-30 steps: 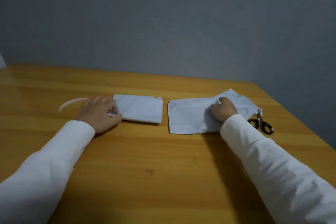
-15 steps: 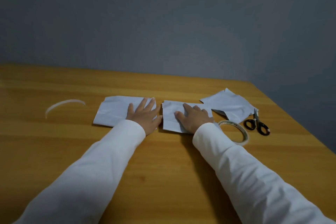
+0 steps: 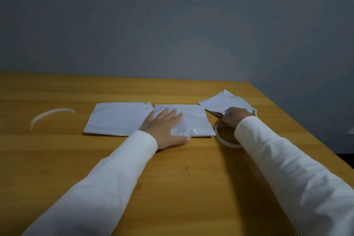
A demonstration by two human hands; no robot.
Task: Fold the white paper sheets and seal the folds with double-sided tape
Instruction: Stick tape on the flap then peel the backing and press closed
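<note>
Two folded white paper sheets lie side by side on the wooden table (image 3: 172,188): one on the left (image 3: 115,119) and one in the middle (image 3: 195,115). My left hand (image 3: 164,128) lies flat on the middle sheet with its fingers spread. A third, crumpled sheet (image 3: 224,101) sits at the back right. My right hand (image 3: 234,119) is curled over the scissors (image 3: 216,113) at that sheet's near edge; only the dark blades show, pointing left. The double-sided tape roll (image 3: 224,140) lies just under my right wrist.
A curved white strip of tape backing (image 3: 49,115) lies on the table at the left. The table's right edge (image 3: 306,134) runs close behind my right arm. A grey wall stands behind the table.
My right hand has left the middle sheet and moved right onto the scissors, whose blades now point left. My left hand has slid right, fully onto the middle sheet.
</note>
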